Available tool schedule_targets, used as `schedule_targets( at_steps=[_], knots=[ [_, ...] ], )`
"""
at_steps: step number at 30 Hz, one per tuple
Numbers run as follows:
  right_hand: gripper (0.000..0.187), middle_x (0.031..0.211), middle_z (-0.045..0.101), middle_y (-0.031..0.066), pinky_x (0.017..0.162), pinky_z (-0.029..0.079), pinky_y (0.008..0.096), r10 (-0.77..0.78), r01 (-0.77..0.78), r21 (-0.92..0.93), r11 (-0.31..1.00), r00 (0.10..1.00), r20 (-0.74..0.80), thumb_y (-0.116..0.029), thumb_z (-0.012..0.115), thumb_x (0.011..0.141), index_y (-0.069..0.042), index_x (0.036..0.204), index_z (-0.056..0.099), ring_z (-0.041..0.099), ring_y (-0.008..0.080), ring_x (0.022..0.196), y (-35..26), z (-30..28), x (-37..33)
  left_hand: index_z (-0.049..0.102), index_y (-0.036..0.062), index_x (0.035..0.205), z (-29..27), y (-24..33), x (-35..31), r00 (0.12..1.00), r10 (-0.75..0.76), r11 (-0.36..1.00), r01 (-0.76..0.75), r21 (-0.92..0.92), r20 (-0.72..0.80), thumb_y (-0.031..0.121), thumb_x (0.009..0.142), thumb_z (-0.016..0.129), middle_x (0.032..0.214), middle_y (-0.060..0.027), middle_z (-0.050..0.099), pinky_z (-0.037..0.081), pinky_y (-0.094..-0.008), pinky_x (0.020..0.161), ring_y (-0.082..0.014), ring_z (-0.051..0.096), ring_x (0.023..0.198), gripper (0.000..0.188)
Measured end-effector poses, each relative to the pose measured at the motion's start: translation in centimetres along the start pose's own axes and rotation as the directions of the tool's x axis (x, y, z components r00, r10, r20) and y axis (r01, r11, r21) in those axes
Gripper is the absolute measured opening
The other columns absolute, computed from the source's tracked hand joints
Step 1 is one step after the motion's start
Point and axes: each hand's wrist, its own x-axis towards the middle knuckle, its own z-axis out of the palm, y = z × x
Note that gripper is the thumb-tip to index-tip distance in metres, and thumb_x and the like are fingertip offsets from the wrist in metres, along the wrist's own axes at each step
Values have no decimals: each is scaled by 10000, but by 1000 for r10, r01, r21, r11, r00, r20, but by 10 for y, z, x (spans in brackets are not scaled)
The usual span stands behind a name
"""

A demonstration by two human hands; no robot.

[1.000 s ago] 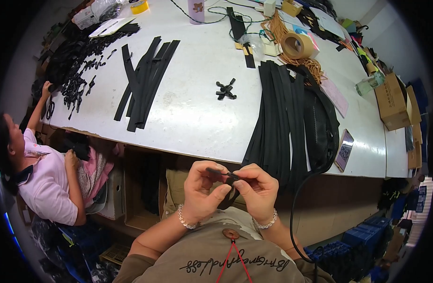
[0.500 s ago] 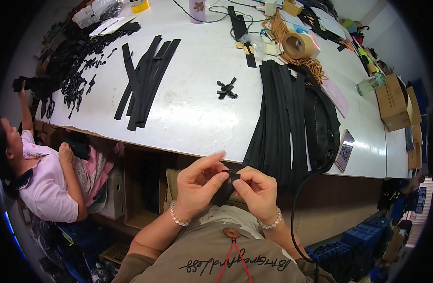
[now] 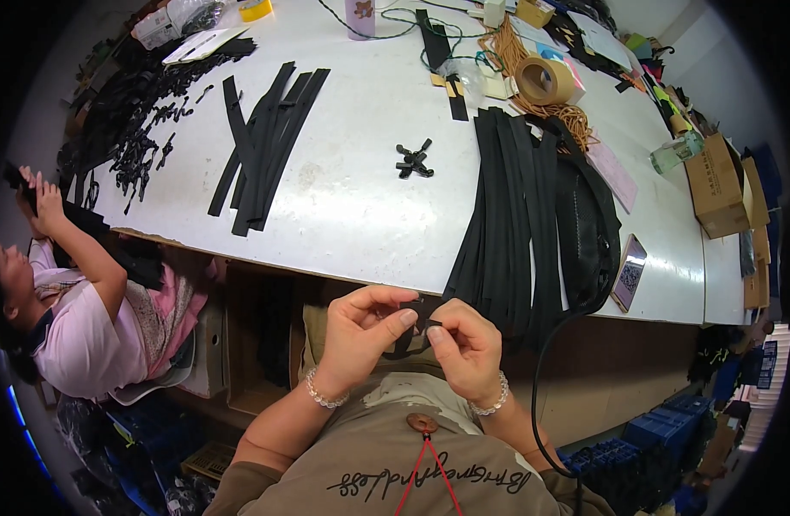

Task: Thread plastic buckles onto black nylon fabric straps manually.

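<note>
Over my lap, just off the table's front edge, both hands are raised close together. My right hand (image 3: 465, 344) pinches the end of a black fabric strip (image 3: 433, 325) between thumb and bent forefinger. Across a small gap, my left hand (image 3: 359, 331) has its thumb and forefinger curled toward each other, with a tiny dark piece at the forefinger tip, too small to name. Dark material hangs between the hands, hard to make out against the shadow. Ahead on the table lies a small cluster of black pull-like pieces (image 3: 415, 160).
Long black strips (image 3: 507, 215) and a black bag (image 3: 588, 241) drape over the table (image 3: 352, 206) at right, near a phone (image 3: 629, 275). More strips (image 3: 266, 155) lie at left. A tape roll (image 3: 541, 82) stands farther back. A co-worker (image 3: 94, 318) sits at left.
My hands have drawn slightly apart, and the black piece between them shows less broadly. My left forefinger has come down toward its thumb. The co-worker has brought both hands together, raised.
</note>
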Motion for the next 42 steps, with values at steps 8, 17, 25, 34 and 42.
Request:
schedule_targets(
  at_steps=[8, 17, 25, 34, 42],
  knots=[
    [150, 793, 599, 51, 453, 421, 153, 211, -126, 372, 920, 957, -199, 6, 529, 872, 54, 1014, 543, 552, 52, 535, -1, 9, -8, 529, -10, 958, 3, -4, -4, 943, 327, 907, -331, 259, 59, -101, 740, 656, 879, -92, 608, 521, -241, 721, -127, 609, 791, 268],
    [241, 809, 616, 62, 586, 470, 188, 58, -35, 140, 990, 985, -160, 68, 663, 719, 41, 955, 625, 579, 91, 667, -3, 3, -8, 453, 17, 974, -3, -11, -8, 896, 396, 872, -436, 221, 202, -168, 693, 634, 898, -100, 554, 525, -311, 762, -186, 598, 843, 382],
    [206, 845, 600, 94, 637, 470, 210, -94, 111, 84, 990, 978, -187, 108, 636, 690, 36, 882, 611, 579, 131, 757, 3, 5, -8, 475, 3, 1003, -2, -18, -10, 918, 356, 928, -369, 49, 177, -139, 716, 642, 937, -97, 571, 513, -281, 787, -151, 602, 877, 361],
    [237, 843, 578, 105, 651, 476, 248, -156, 193, 138, 972, 959, -237, 122, 631, 652, 33, 868, 590, 569, 157, 755, 4, 8, -10, 472, 9, 1002, 1, -18, -9, 922, 324, 945, -328, -19, 213, -151, 710, 628, 908, -76, 564, 510, -263, 776, -132, 594, 864, 367],
    [251, 798, 600, 95, 611, 472, 253, -309, 308, -40, 950, 926, -216, 72, 679, 624, 10, 855, 603, 581, 168, 689, 2, 6, -9, 512, 7, 993, 0, -18, -10, 903, 356, 933, -358, -34, 241, -147, 710, 628, 911, -73, 570, 505, -265, 763, -131, 588, 858, 343]
  ],
)
